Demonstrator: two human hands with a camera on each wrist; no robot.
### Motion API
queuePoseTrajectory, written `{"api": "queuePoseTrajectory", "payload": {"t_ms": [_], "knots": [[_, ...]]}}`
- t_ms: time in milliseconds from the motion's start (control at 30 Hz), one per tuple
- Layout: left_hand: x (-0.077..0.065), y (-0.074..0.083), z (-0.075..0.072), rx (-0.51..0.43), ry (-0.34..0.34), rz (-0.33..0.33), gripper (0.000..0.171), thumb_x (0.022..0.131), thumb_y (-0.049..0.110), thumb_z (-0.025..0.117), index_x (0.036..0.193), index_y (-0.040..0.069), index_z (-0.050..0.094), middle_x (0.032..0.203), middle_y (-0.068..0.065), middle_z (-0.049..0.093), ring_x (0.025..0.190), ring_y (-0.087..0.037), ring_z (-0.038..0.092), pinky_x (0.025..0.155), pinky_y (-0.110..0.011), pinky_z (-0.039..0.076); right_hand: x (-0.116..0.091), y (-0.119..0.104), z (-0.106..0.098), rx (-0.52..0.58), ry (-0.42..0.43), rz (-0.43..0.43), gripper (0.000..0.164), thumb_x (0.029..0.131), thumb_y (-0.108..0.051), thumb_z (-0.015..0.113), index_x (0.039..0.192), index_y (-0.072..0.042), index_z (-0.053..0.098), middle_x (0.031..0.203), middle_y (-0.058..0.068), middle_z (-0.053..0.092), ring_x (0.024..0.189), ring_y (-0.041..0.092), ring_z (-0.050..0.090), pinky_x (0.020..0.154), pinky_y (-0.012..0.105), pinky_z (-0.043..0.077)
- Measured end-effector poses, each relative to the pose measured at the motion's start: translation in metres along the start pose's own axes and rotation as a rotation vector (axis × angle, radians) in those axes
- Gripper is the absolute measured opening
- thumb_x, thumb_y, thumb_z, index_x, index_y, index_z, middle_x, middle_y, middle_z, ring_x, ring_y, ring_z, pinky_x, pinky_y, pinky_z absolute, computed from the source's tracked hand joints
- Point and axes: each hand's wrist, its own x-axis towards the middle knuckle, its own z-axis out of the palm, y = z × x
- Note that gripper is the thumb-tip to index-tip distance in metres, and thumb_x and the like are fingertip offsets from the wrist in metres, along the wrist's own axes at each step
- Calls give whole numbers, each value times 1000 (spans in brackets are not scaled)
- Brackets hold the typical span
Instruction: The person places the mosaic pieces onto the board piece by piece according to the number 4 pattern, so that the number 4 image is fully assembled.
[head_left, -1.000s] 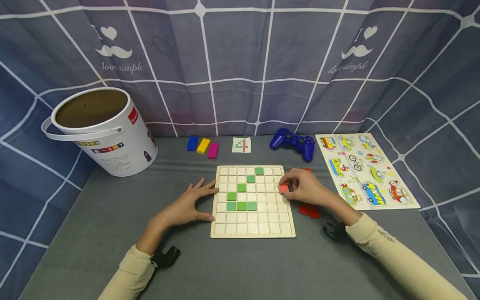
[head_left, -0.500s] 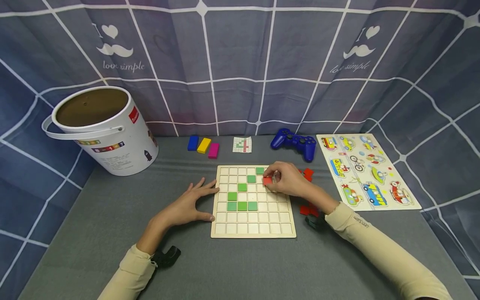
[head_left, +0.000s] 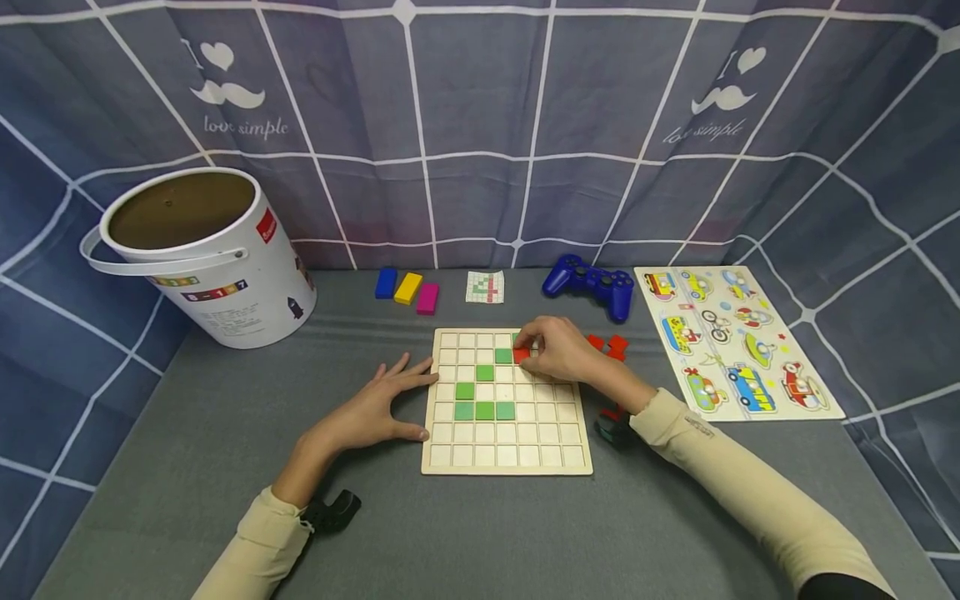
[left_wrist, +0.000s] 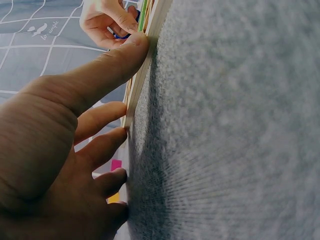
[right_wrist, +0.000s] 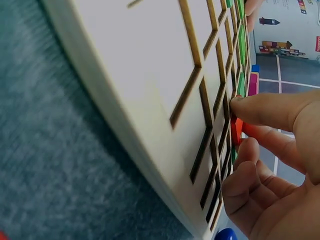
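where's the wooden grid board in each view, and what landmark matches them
Head: wooden grid board, below centre.
Left wrist: board edge-on, a slanting strip, top centre.
Right wrist: board large, across the middle.
Shared landmark: magenta block, behind the board in head, lower left of centre in left wrist, upper right in right wrist.

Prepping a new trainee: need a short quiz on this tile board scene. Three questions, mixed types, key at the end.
1. Multiple choice: which colour of tile does the right grip pinch? A) green B) yellow C) red

2. True or false: the blue controller lies between the pattern card and the picture board.

3. Short answer: where does the left grip touch the grid board?

Key:
1. C, the red tile.
2. True.
3. Along its left edge, thumb and fingers spread.
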Motion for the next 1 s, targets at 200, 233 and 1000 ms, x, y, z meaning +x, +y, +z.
{"api": "queuePoseTrajectory", "payload": {"t_ms": [200, 233, 1000], "knots": [[0, 1, -1, 10, -3, -2, 88, 75, 28, 90, 151, 13, 47, 164, -3, 23, 151, -38, 4, 116, -64, -3, 0, -1, 0, -9, 9, 19, 22, 76, -10, 85, 97, -11, 78, 90, 0, 69, 67, 11, 58, 64, 31, 50], [0, 1, -2, 10, -3, 1, 89, 75, 29, 90, 151, 13, 47, 164, -3, 23, 151, -38, 4, 115, -64, -3, -1, -1, -1, -6, 13, 22, 23, 76, -10, 85, 98, -11, 78, 91, 0, 69, 67, 11, 58, 65, 31, 50], [1, 1, 2, 17, -2, -4, 89, 73, 29, 90, 151, 15, 48, 164, 0, 24, 151, -37, 4, 116, -63, -2, -58, 50, -54, -67, 109, 158, 33, 74, -5, 85, 106, -5, 76, 100, 11, 72, 66, 19, 58, 60, 34, 47]]}}
